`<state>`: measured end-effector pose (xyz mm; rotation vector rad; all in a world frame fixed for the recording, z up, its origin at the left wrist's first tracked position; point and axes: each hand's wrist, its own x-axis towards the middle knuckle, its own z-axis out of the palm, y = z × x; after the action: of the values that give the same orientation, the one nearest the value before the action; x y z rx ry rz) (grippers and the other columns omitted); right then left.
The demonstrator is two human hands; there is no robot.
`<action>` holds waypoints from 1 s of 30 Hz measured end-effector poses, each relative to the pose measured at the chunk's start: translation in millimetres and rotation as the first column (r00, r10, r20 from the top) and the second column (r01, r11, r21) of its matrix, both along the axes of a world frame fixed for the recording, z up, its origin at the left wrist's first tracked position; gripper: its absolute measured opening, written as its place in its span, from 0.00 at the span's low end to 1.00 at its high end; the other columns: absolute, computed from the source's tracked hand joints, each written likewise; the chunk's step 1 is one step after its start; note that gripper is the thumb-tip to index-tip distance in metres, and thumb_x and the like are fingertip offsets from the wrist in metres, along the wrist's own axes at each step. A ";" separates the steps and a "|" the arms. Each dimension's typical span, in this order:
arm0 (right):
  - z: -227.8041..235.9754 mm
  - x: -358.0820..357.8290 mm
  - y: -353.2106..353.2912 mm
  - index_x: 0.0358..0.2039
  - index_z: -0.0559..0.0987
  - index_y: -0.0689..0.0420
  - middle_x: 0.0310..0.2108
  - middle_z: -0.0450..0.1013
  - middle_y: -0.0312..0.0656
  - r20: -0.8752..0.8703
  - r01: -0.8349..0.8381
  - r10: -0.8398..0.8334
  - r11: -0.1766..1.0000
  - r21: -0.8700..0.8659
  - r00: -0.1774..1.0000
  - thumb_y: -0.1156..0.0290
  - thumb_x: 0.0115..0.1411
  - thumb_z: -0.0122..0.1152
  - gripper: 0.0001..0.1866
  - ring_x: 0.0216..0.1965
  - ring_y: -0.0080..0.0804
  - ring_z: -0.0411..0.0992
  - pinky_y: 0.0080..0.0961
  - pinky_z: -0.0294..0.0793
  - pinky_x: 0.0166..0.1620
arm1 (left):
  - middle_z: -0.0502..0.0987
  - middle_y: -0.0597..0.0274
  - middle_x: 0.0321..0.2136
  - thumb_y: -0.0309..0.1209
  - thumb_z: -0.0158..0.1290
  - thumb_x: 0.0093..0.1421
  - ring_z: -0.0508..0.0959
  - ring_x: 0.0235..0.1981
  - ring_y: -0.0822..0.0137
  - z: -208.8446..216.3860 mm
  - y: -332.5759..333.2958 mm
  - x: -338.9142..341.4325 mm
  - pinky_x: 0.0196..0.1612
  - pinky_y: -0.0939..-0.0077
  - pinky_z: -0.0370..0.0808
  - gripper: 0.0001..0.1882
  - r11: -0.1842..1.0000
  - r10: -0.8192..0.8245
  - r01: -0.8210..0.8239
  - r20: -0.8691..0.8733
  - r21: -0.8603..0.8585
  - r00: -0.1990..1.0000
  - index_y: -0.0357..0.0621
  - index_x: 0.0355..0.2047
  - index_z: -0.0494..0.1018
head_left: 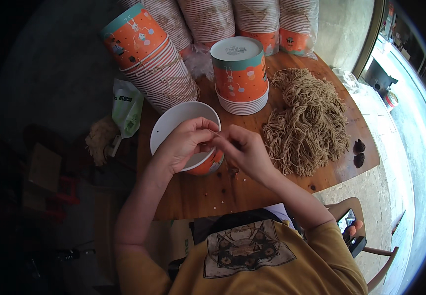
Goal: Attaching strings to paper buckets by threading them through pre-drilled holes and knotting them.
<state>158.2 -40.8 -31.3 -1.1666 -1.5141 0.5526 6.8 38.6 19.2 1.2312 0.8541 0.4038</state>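
The left hand [183,142] curls over the rim of a tilted paper bowl [183,129] at the table [222,196] centre, thumb and fingers pinched at its 4 o'clock edge. The right hand [242,150] meets it there, fingertips pinched together; what they grip is too small to tell. A string pile [306,125] lies at 3 o'clock, a bowl stack [240,73] at 1 o'clock.

an orange paper cup [193,142] with a white inside is lying tilted on the wooden table, its open mouth facing up and toward the left, its base hidden behind the fingers. the left hand [183,142] is gripping its near rim, and the right hand [245,150] is pinching at the rim's right edge, fingertips meeting there.
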 end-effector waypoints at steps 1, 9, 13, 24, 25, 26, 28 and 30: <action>-6.0 4.0 3.7 0.28 0.73 0.62 0.20 0.68 0.31 -0.115 -0.024 0.025 1.000 0.005 0.993 0.70 0.59 0.57 0.08 0.23 0.15 0.67 0.20 0.67 0.25 | 0.73 0.66 0.32 0.25 0.47 0.59 0.72 0.31 0.77 -0.5 -0.9 0.0 0.35 0.83 0.70 0.06 0.999 -0.020 0.020 -0.002 0.041 1.000 0.41 0.37 0.69; 5.9 26.7 10.6 0.38 0.73 0.59 0.29 0.70 0.30 -0.427 -0.229 0.166 0.968 -0.100 0.889 0.64 0.61 0.55 0.12 0.28 0.13 0.66 0.14 0.67 0.28 | 0.70 0.64 0.28 0.18 0.48 0.54 0.70 0.26 0.77 -8.4 -4.9 2.6 0.31 0.83 0.69 0.06 0.994 -0.025 0.018 0.062 0.108 0.998 0.37 0.33 0.66; 12.7 30.3 9.8 0.36 0.74 0.59 0.26 0.70 0.31 -0.146 -0.179 0.147 0.955 -0.238 0.978 0.64 0.60 0.57 0.11 0.29 0.12 0.66 0.15 0.67 0.30 | 0.69 0.64 0.27 0.17 0.47 0.53 0.70 0.26 0.76 -6.1 -7.1 3.3 0.31 0.83 0.69 0.08 0.994 -0.010 -0.001 0.104 0.107 0.995 0.38 0.33 0.63; 29.2 20.3 -1.1 0.29 0.75 0.57 0.18 0.70 0.41 0.231 0.001 0.044 0.982 -0.190 0.972 0.66 0.53 0.62 0.09 0.20 0.31 0.69 0.28 0.69 0.27 | 0.68 0.62 0.30 0.17 0.48 0.53 0.72 0.29 0.75 -7.7 -6.3 -2.9 0.33 0.82 0.71 0.13 0.956 -0.043 0.026 0.054 0.291 0.998 0.39 0.37 0.60; 26.0 19.9 -0.4 0.29 0.75 0.57 0.18 0.70 0.41 0.232 0.006 0.039 0.982 -0.190 0.972 0.66 0.53 0.62 0.09 0.20 0.31 0.69 0.28 0.69 0.27 | 0.68 0.62 0.31 0.17 0.48 0.53 0.72 0.30 0.75 -7.1 -5.7 -2.4 0.34 0.82 0.72 0.13 0.951 -0.057 0.041 0.044 0.307 0.997 0.40 0.37 0.60; 19.6 19.6 1.6 0.29 0.75 0.57 0.19 0.71 0.41 0.209 0.003 0.022 0.993 -0.118 0.978 0.66 0.53 0.62 0.09 0.21 0.32 0.71 0.29 0.69 0.27 | 0.68 0.62 0.32 0.17 0.49 0.53 0.72 0.30 0.75 -6.5 -5.0 -1.8 0.34 0.82 0.72 0.13 0.945 -0.072 0.057 0.035 0.322 0.997 0.40 0.37 0.60; 18.6 17.4 3.4 0.29 0.75 0.57 0.20 0.72 0.42 0.185 -0.006 0.014 0.999 -0.045 0.983 0.65 0.53 0.62 0.09 0.22 0.33 0.72 0.30 0.69 0.27 | 0.68 0.63 0.32 0.17 0.49 0.54 0.72 0.30 0.75 -7.0 -3.6 -3.8 0.33 0.82 0.71 0.12 0.942 -0.076 0.063 0.026 0.331 0.997 0.41 0.37 0.60; 25.2 16.4 2.8 0.28 0.74 0.57 0.21 0.72 0.44 0.118 -0.047 0.073 0.976 -0.213 0.990 0.66 0.52 0.63 0.10 0.23 0.34 0.73 0.29 0.70 0.28 | 0.68 0.64 0.32 0.18 0.49 0.55 0.71 0.30 0.75 -8.2 -1.4 -5.8 0.33 0.83 0.71 0.12 0.938 -0.079 0.068 0.019 0.341 0.997 0.42 0.36 0.60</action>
<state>174.7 -38.0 -6.1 -1.3420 -1.6317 0.7055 1.0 37.2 10.9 1.5672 0.7260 0.5245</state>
